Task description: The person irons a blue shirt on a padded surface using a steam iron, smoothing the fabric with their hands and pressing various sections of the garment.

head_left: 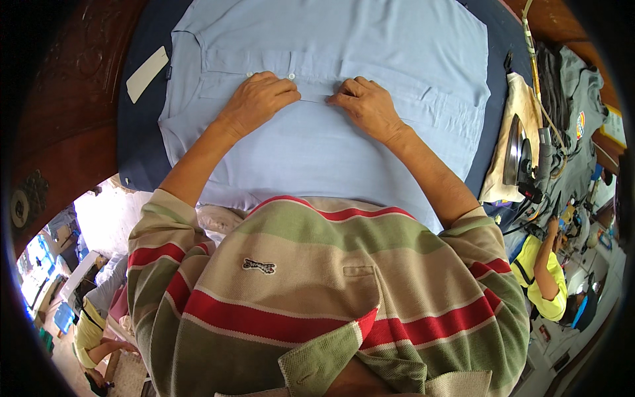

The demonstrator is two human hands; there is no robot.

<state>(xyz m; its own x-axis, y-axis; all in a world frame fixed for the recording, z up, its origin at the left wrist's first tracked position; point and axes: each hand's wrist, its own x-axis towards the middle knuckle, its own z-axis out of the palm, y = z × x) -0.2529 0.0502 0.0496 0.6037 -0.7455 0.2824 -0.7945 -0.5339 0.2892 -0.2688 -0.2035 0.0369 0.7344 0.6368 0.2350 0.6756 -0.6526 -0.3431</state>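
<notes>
A light blue shirt (331,59) lies spread flat on a dark blue padded table (142,132). My left hand (256,99) presses down on the shirt's button strip, its fingertips pinching the fabric near a white button. My right hand (367,106) rests just to the right, fingers curled on the same strip. The two hands are a few centimetres apart. My forearms reach in over my striped red, green and beige polo shirt (317,291).
A white card tag (147,73) lies at the shirt's left collar side. An electric iron (519,155) stands on a beige cloth (522,99) at the right, beside dark garments (569,86). A person in a yellow top (546,271) works at lower right; another sits lower left.
</notes>
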